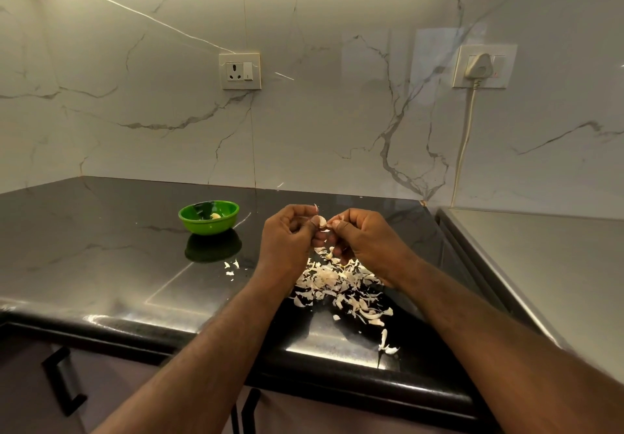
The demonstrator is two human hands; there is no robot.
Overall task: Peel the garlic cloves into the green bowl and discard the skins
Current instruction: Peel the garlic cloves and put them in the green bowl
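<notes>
While both hands are meeting above the counter [101, 251], a clove [321, 221] is sitting pinched between them, just right of the bowl [208, 217] and nearer the person than it. Left hand [287, 239] is gripping the clove with thumb and fingers; right hand [363, 242] is nipping at its skin, fingertips touching the left's. Clove's long axis cannot be told. Bowl is lying to the left of the hands, so the left hand is nearer for the drop. One peeled clove is showing inside it. Skins [341, 285] are piling on the counter right of the bowl, under the hands, not yet discarded.
</notes>
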